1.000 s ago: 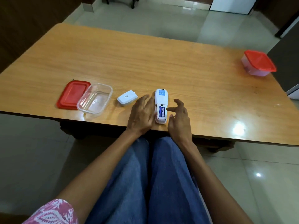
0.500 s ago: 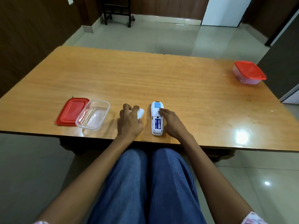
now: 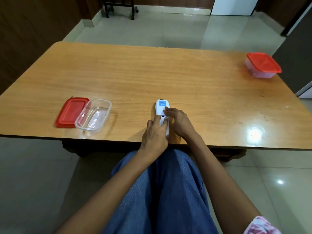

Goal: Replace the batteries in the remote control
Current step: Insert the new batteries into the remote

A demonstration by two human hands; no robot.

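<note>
A white remote control (image 3: 160,107) lies face down near the table's front edge, a blue label on its back. My left hand (image 3: 154,134) holds the white battery cover (image 3: 165,124) flat over the near half of the remote, thumb and fingers on it. The batteries are hidden under the cover. My right hand (image 3: 179,121) rests on the right side of the remote, its fingertips pressing near the label.
An open clear plastic container (image 3: 93,115) stands at the front left beside its red lid (image 3: 70,112). A closed container with a red lid (image 3: 262,65) sits at the far right of the wooden table (image 3: 152,73). My legs are under the front edge.
My left hand picked up the battery cover from left of the remote and brought it onto the remote's back, hiding the batteries. My right hand slid up to steady the remote.
</note>
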